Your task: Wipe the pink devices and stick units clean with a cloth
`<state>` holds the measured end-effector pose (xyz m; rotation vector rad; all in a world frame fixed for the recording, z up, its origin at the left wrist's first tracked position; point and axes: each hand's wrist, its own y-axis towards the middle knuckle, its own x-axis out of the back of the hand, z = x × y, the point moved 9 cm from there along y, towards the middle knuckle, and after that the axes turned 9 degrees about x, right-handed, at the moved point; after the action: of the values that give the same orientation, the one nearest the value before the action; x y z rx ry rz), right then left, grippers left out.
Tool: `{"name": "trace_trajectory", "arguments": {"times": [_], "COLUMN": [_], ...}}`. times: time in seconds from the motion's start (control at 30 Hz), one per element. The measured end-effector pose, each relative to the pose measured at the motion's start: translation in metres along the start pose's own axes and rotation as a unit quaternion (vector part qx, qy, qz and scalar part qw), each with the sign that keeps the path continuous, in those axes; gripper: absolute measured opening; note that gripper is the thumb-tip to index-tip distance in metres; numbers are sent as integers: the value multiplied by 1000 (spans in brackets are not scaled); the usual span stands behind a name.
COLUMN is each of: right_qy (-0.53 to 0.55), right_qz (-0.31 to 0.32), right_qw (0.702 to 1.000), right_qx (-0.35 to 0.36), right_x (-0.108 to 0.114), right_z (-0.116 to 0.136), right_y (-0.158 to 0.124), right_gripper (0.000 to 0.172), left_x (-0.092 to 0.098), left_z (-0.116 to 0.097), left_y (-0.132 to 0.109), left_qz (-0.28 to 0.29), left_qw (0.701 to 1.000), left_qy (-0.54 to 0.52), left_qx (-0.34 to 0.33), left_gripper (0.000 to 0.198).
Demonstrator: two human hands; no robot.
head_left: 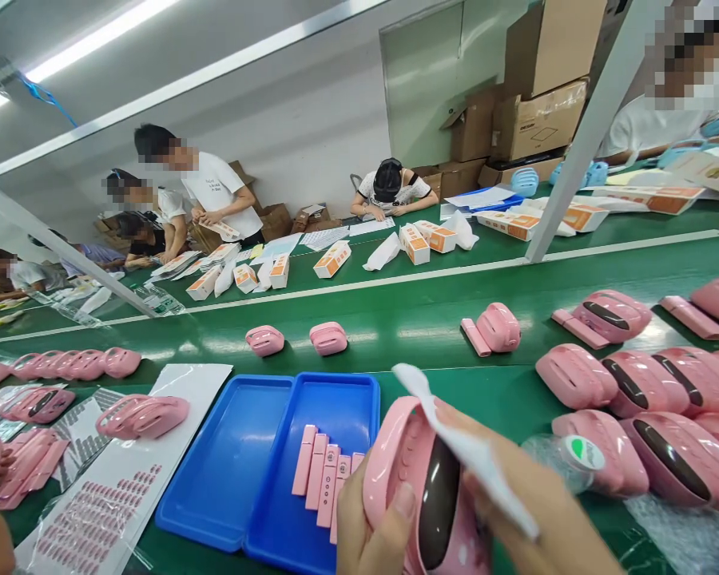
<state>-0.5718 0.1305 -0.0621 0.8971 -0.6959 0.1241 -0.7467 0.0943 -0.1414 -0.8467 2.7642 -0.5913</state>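
My left hand (368,527) grips the lower edge of a pink oval device (404,463) with a dark glossy window (440,499), thumb pressed on its shell. My right hand (533,511) is closed on a white strip of film or cloth (464,443) that lies across the device's top. Just left of the device sits a blue tray (341,399) holding a row of small pink rectangular pieces (323,475). Beside that tray lies a second blue tray (231,455).
Several pink devices (641,387) crowd the green table at right, with more (141,415) at left beside a white sticker sheet (105,503). Two pink units (327,338) ride the green belt. Across it, several people handle orange-white boxes (332,259). A tape roll (581,454) lies near my right hand.
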Motion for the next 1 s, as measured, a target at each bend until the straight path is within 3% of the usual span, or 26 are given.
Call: {"name": "trace_trajectory", "arguments": {"times": [0.07, 0.13, 0.27, 0.4, 0.5, 0.63, 0.73, 0.9, 0.93, 1.0], "right_qy": [-1, 20, 63, 79, 79, 100, 76, 123, 130, 136], "right_qz": [18, 22, 3, 28, 38, 54, 27, 20, 17, -22], "right_qw": [994, 989, 998, 991, 995, 992, 997, 988, 989, 989], "right_qx": [110, 143, 22, 106, 40, 62, 19, 91, 67, -46], "right_x": [-21, -32, -34, -35, -36, -41, -40, -46, -48, -46], "right_z": [31, 36, 4, 24, 15, 15, 4, 20, 16, -5], "right_y": [0, -4, -6, -4, -6, -9, -9, -14, -20, -39], "right_gripper": [42, 46, 52, 50, 48, 41, 45, 38, 38, 42], "left_x": [-3, -8, -10, -12, -16, -24, -28, -19, -21, -28], "left_z": [-8, -15, -19, -14, -14, -18, -20, -15, -16, -21], "left_y": [1, 3, 9, 13, 14, 14, 16, 25, 26, 24], "left_qz": [6, 31, 57, 76, 86, 118, 153, 128, 141, 185], "left_qw": [1000, 999, 998, 994, 991, 985, 981, 988, 986, 977], "left_qy": [4, 17, 15, -45, -67, -90, -91, -55, -60, -90], "left_qx": [0, 5, 24, 61, 75, 88, 78, 64, 61, 49], "left_gripper": [34, 39, 41, 46, 43, 39, 43, 41, 43, 49]}}
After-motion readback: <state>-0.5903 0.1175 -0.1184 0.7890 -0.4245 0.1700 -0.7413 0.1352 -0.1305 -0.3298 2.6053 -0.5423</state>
